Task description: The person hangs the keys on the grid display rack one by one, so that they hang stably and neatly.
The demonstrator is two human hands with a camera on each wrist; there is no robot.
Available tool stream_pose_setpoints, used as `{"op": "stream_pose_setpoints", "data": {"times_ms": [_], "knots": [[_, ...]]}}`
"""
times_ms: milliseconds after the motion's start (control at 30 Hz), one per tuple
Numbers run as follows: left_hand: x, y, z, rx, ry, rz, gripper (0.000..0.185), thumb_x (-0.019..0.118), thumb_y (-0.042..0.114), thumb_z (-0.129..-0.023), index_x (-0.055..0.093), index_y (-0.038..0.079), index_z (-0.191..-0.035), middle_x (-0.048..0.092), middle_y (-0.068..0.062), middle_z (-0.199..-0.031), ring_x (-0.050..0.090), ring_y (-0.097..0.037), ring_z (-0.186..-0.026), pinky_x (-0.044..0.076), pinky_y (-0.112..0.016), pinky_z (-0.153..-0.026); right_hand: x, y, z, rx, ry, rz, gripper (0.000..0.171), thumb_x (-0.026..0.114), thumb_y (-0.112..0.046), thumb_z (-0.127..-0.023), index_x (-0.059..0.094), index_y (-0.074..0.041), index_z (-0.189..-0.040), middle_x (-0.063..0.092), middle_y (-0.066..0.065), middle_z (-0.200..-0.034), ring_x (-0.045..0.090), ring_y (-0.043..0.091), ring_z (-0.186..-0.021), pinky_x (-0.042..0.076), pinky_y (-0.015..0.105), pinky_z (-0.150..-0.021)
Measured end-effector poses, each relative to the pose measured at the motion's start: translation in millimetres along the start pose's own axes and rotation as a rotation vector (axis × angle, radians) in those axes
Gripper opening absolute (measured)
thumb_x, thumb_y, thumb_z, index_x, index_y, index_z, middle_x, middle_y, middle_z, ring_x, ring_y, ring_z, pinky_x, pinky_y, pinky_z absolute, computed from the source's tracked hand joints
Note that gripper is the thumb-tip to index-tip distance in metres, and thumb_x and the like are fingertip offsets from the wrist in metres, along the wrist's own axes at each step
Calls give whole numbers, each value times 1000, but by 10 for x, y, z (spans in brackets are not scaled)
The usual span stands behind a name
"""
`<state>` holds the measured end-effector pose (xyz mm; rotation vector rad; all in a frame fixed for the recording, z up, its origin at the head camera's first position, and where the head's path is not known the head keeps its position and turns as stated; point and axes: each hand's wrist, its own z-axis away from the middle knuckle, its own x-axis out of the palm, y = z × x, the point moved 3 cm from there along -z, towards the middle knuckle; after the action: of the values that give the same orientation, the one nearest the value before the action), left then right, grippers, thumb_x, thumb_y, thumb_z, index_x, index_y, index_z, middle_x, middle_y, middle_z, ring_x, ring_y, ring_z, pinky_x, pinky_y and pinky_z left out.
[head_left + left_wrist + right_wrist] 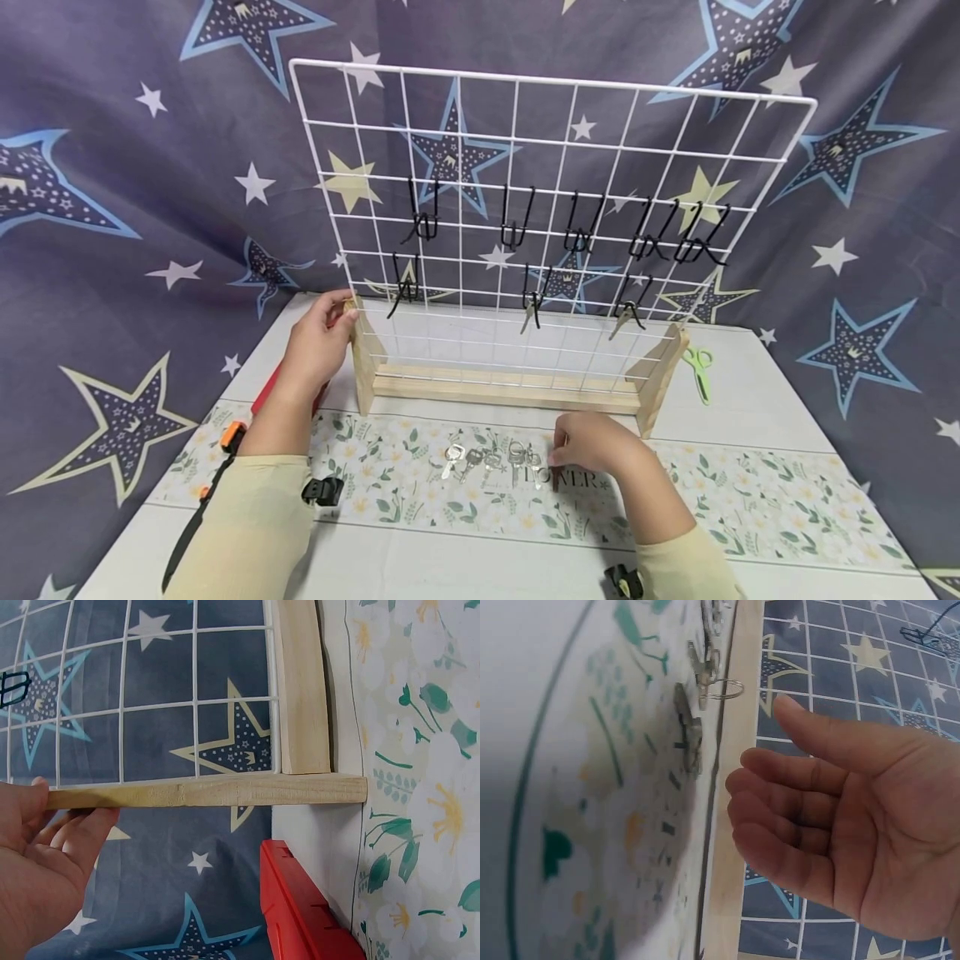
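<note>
The left hand (318,340) pinches the pale wooden side board (363,371) of the stand, with the thumb on one side and the fingers on the other. The right hand (600,443) holds nothing: its fingers are loosely bent, the thumb is apart from them, and it is near the row of small silver metal keys (491,460). These keys lie flat on the white table runner with printed flowers (405,500), in front of the stand.

I think the main danger is the tall white wire grid (513,138). If the left hand pulls on the board, the grid may shake, and the thin black metal hooks (516,237) could jump off their wires. Two lower hooks carry what seem to be keys (527,317), which could then slip off too.

The keys on the runner are thin and close together, so a careless pinch may push a neighbour aside or catch its ring. Also, the right forearm could knock the wooden front rail (506,392) if it rises too near.
</note>
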<state>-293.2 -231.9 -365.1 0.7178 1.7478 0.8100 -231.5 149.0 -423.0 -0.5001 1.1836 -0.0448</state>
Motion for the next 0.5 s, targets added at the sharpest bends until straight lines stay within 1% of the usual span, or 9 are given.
{"op": "stream_pose_setpoints", "data": {"times_ms": [367, 500], "knots": [[12, -8, -8, 2, 2, 8, 40, 48, 30, -104, 49, 19, -142, 61, -15, -131, 62, -29, -108, 52, -43, -92, 99, 44, -60, 67, -13, 24, 22, 82, -26, -78, 64, -13, -77, 60, -2, -71, 54, 17, -64, 45, 33, -60], [3, -8, -5, -1, 4, 10, 40, 48, 30, -104, 49, 18, -142, 61, -15, -132, 61, -29, -110, 52, -44, -93, 150, 51, -80, 86, -31, 30, 23, 82, -26, -78, 63, -13, -77, 60, -1, -69, 58, 19, -59, 46, 32, -56]]}}
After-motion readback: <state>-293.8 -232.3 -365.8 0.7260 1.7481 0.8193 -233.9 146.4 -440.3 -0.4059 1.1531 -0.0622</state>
